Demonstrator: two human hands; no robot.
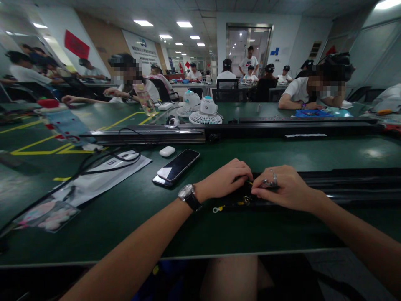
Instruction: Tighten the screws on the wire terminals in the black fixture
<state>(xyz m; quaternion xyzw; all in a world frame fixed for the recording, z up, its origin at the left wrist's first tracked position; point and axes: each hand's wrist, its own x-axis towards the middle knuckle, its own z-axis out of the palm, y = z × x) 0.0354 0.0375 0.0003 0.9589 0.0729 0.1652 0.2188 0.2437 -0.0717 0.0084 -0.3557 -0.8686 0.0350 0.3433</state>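
Note:
My left hand point(233, 179), with a watch on the wrist, is closed at the end of a long black rail point(354, 179). My right hand point(283, 187), with rings on a finger, is closed just to its right in a pinch. The two hands' fingertips nearly meet. A small yellow piece, perhaps a wire, shows between them, but what each hand grips is mostly hidden. Below the hands, a yellow-and-black wire point(232, 205) with a metal ring terminal point(216, 210) at its left end lies on the green table point(200, 234).
Left of my hands lie smartphones point(177, 167), a white earbud case point(167, 151), a white paper point(109, 175), black cable and a clear bag point(52, 215). Long rails point(266, 129) cross the table behind, with small fans point(206, 110) beyond. Co-workers sit opposite.

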